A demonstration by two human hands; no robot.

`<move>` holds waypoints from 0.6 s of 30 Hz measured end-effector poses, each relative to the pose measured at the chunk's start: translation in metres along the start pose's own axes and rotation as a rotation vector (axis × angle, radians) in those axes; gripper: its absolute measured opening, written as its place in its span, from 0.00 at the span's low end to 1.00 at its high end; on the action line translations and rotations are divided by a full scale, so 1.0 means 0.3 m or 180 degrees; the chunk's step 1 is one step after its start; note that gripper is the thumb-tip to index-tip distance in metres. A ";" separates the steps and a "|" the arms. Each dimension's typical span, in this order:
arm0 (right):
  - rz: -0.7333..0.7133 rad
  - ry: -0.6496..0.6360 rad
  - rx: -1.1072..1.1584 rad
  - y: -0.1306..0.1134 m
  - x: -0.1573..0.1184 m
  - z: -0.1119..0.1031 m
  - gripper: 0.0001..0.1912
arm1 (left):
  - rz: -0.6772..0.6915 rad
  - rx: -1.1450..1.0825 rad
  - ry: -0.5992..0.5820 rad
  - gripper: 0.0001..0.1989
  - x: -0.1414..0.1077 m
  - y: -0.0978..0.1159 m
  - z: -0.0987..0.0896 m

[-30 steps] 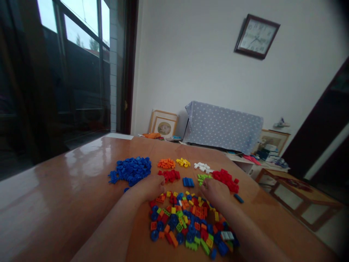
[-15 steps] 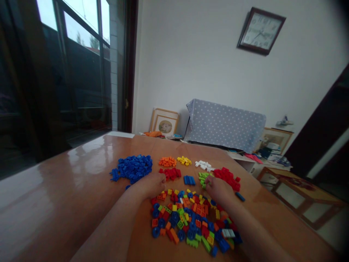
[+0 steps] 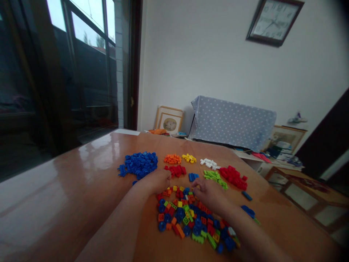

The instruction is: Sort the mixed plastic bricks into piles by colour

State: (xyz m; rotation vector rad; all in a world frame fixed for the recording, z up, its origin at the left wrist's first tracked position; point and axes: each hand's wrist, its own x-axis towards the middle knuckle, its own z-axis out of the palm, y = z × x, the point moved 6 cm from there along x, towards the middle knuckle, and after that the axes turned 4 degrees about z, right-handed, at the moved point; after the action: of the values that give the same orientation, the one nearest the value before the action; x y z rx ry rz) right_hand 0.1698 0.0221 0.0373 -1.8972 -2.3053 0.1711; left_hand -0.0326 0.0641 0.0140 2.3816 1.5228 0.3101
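Note:
A mixed heap of toy building bricks (image 3: 186, 219) in several colours lies in front of me. At its far left edge is my left hand (image 3: 161, 181), fingers curled in, beside a small pile of red bricks (image 3: 177, 171); whatever it may hold is hidden. Over the heap's far side reaches my right hand (image 3: 209, 191), its fingers bent but apart, with no brick seen in them. A row of blue bricks (image 3: 193, 177) sits just beyond that hand, and light green bricks (image 3: 215, 178) lie to its right.
Across the wooden table (image 3: 89, 182) are sorted piles: blue bricks (image 3: 140, 164), orange bricks (image 3: 172, 159), yellow bricks (image 3: 189, 158), white bricks (image 3: 209, 163) and larger red bricks (image 3: 233, 177). A single dark blue brick (image 3: 247, 195) lies at the right. Behind stands something under a dotted cloth (image 3: 234, 122).
My right hand has moved left, from the light green bricks to the far side of the mixed heap, and its fingers have spread. My left hand stays near the small red pile.

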 end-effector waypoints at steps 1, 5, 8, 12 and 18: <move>-0.0246 -0.0059 0.0048 -0.050 -0.018 0.002 0.14 | 0.0005 -0.0012 0.0006 0.09 0.001 -0.001 0.001; -0.1076 -0.0517 0.0014 -0.209 -0.084 0.030 0.17 | 0.0086 -0.0003 -0.0012 0.09 0.003 0.001 0.002; -0.1105 -0.0606 -0.0238 -0.248 -0.091 0.047 0.17 | 0.0061 0.0018 -0.0060 0.09 0.004 0.001 0.003; -0.1017 -0.0520 -0.0447 -0.269 -0.071 0.062 0.16 | 0.0053 0.0038 -0.0030 0.09 0.004 0.001 0.001; -0.0885 -0.0257 -0.0599 -0.290 -0.038 0.090 0.16 | 0.0067 0.0012 -0.0025 0.09 0.002 0.002 -0.001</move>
State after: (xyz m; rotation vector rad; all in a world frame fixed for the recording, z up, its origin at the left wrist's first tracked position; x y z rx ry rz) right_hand 0.0831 -0.0058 0.0264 -1.6471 -2.6936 -0.0024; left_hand -0.0321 0.0645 0.0145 2.4003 1.4971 0.3022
